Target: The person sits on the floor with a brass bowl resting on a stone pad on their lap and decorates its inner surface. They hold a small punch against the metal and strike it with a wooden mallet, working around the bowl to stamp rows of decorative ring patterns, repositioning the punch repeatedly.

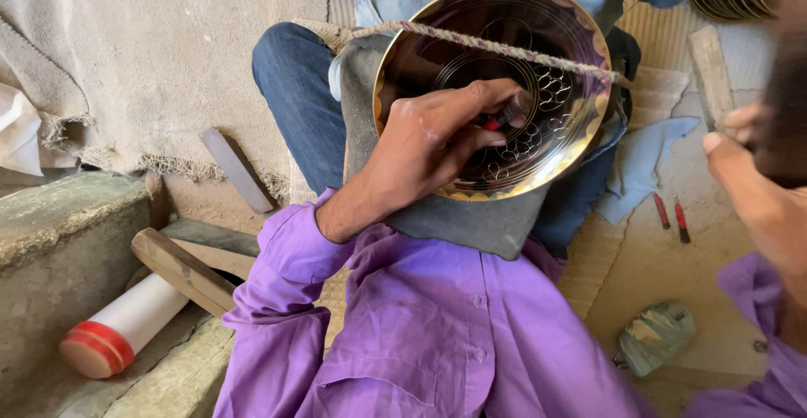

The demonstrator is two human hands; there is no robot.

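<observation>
Your left hand has its fingers pinched on the red-handled tool at the brass plate in your lap, right hand loosely curled off to the side of the plate, so keep strokes short, wrist steady.

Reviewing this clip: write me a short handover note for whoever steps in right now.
Left hand: pinches a small red-handled tool, tip on the brass plate.
Right hand: raised at the right edge, blurred; whether it holds anything cannot be told.
Plate: tilted on a grey cloth on the lap, with a twisted cord across its face.
Done: loop patterns cut on the right and lower part of the inner ring.
Left: the rest of that ring looks plain.
Spare: two red-handled tools lie on the floor to the right.
</observation>
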